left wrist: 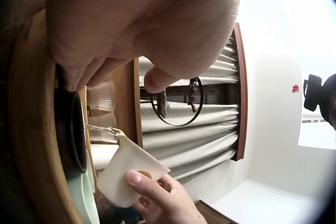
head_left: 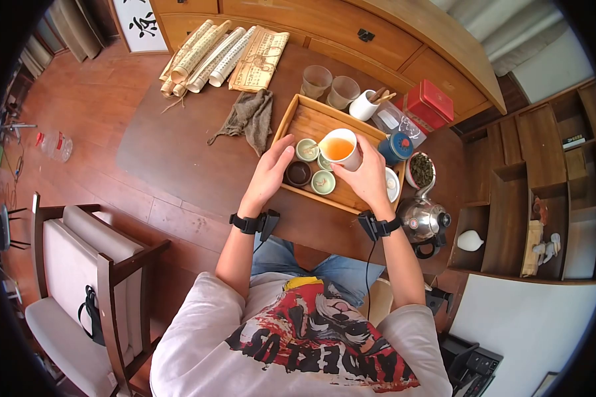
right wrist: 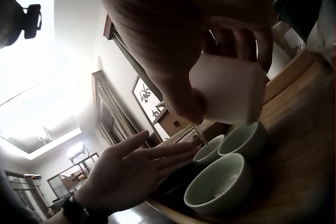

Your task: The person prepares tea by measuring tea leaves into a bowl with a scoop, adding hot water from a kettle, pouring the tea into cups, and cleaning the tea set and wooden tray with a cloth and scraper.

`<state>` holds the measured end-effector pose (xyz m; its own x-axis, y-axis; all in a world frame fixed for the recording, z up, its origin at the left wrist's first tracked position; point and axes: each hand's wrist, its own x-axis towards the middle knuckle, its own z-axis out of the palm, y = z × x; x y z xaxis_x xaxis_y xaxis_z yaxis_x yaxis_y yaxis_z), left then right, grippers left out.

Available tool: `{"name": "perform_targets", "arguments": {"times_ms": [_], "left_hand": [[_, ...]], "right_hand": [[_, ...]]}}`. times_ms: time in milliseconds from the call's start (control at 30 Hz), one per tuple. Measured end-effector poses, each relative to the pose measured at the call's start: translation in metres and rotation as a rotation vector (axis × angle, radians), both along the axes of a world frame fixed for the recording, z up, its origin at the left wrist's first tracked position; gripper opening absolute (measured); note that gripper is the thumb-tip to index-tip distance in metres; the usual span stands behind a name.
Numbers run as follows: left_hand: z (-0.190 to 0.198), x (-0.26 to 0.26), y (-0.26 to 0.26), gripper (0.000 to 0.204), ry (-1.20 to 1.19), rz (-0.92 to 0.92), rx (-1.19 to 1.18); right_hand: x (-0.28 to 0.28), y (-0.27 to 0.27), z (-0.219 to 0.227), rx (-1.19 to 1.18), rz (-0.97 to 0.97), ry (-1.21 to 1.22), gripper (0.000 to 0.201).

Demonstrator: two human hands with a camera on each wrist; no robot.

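In the head view my right hand (head_left: pixel 367 176) grips a white pitcher (head_left: pixel 353 157) of amber liquid, tilted left over a wooden tray (head_left: pixel 284 127). A thin stream leaves its spout toward the upper-left green cup (head_left: pixel 307 150); the right wrist view shows the stream over a cup (right wrist: pixel 208 151). Two more green cups and a dark cup (head_left: pixel 298 174) stand close by. My left hand (head_left: pixel 267 173), fingers extended, is at the tray's left side beside the dark cup, holding nothing. The left wrist view shows the pitcher (left wrist: pixel 126 174) pinched by the right thumb and fingers.
Behind the tray stand two glasses (head_left: pixel 316 81), a white tool holder (head_left: pixel 363 106) and a red tin (head_left: pixel 428 102). On the right are a blue tin (head_left: pixel 396 147), a leaf bowl (head_left: pixel 420 170) and a metal kettle (head_left: pixel 422 220). A grey cloth (head_left: pixel 248 119) and paper scrolls (head_left: pixel 202 56) lie left.
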<state>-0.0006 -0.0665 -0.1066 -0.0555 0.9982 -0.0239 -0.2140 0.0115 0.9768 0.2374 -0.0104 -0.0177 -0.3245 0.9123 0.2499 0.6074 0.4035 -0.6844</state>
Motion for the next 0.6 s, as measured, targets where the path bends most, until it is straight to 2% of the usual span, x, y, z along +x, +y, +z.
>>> {"name": "perform_targets", "arguments": {"times_ms": [600], "left_hand": [[0.0066, -0.0002, -0.0012, 0.060, -0.025, -0.013, -0.009]], "right_hand": [[0.0040, -0.0009, -0.0005, 0.005, 0.006, -0.033, 0.066]]}}
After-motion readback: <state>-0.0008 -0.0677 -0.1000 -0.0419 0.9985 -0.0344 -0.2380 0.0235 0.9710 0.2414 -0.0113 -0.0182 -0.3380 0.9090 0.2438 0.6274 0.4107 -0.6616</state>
